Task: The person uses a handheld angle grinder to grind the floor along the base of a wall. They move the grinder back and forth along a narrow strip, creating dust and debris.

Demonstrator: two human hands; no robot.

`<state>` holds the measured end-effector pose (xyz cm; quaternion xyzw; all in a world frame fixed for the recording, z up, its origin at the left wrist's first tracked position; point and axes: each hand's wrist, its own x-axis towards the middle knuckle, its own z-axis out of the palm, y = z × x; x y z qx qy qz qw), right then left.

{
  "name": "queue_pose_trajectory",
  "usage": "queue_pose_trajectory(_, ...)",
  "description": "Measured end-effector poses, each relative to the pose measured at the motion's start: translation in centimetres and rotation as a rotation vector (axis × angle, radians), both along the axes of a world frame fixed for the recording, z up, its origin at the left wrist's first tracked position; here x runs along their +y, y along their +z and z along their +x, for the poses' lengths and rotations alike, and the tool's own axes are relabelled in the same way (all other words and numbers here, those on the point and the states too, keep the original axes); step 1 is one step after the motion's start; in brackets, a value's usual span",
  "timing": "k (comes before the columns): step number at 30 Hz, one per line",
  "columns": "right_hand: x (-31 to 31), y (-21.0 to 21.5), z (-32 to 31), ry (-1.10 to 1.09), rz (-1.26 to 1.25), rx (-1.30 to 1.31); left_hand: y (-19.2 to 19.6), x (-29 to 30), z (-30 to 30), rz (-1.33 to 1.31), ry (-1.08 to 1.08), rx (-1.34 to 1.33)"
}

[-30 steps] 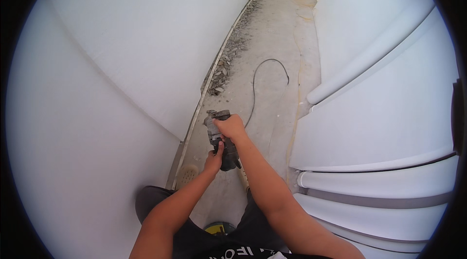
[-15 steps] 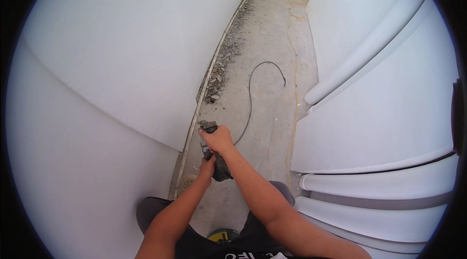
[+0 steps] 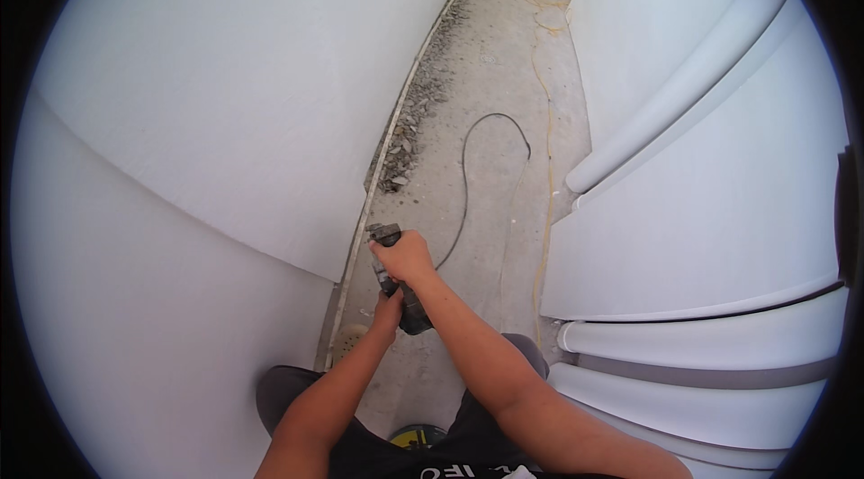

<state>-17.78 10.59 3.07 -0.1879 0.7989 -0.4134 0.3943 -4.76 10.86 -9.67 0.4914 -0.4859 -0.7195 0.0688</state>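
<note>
Both my hands are on a dark, dusty corded power tool (image 3: 416, 318), held low between my knees beside the left wall. My right hand (image 3: 406, 257) wraps over its upper part, fingers closed. Below and nearer to me, my left hand (image 3: 389, 308) is closed on its side, with some fingers hidden. From the tool a black cord (image 3: 464, 182) runs out and loops over the concrete floor. The tool's working end cannot be made out. Along the wall's base ahead lies a strip of broken rubble (image 3: 402, 144).
A white wall (image 3: 225, 101) rises close on my left, with a thin pale strip (image 3: 382, 150) along its foot. White pipes (image 3: 666, 105) and panels line the right. A yellow cord (image 3: 548, 164) trails along the floor. A round black and yellow object (image 3: 417, 436) sits beneath me.
The view has shifted very slightly. Both hands keep their hold on the power tool, which stays in nearly the same place.
</note>
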Motion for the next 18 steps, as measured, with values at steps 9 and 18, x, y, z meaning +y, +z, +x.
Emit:
queue_pose_trajectory(9, -0.7, -2.1, 1.0, 0.047, 0.040, 0.010, -1.7, -0.2, 1.0, 0.039, -0.023, -0.026)
queue_pose_trajectory(18, -0.5, -2.4, 1.9, 0.072, 0.053, 0.046, -1.3, -0.1, 1.7, 0.106, -0.007, 0.017)
